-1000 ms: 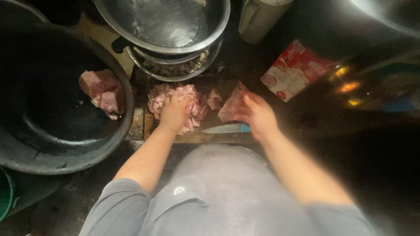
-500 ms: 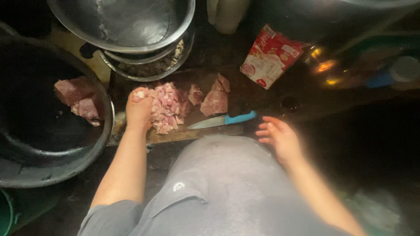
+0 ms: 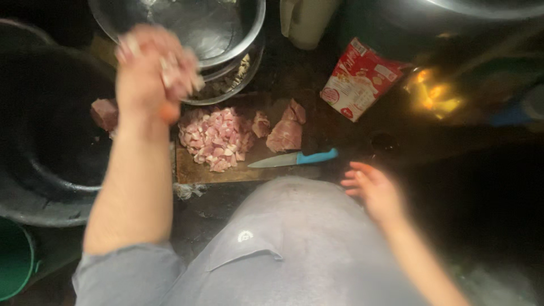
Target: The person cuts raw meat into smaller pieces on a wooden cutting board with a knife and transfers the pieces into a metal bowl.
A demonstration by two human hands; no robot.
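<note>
My left hand point(image 3: 152, 68) is raised above the left end of the wooden cutting board point(image 3: 190, 170), closed around a handful of diced raw meat, close to the rim of a steel bowl point(image 3: 226, 34). A pile of diced pink meat point(image 3: 214, 139) lies on the board, with larger meat chunks point(image 3: 286, 131) to its right. A knife with a blue handle point(image 3: 294, 159) rests on the board's near edge. My right hand point(image 3: 375, 190) hangs empty, fingers spread, to the right of the knife and apart from it.
A large dark basin point(image 3: 45, 141) at left holds raw meat pieces point(image 3: 105, 113). Stacked steel bowls stand behind the board. A red and white carton point(image 3: 360, 79) lies at right, a pale jug point(image 3: 306, 20) behind it. A green bucket point(image 3: 14, 258) sits at bottom left.
My left hand has lifted off the meat pile with a handful and moved up toward the bowls. My right hand left the meat chunk and drew back to the right.
</note>
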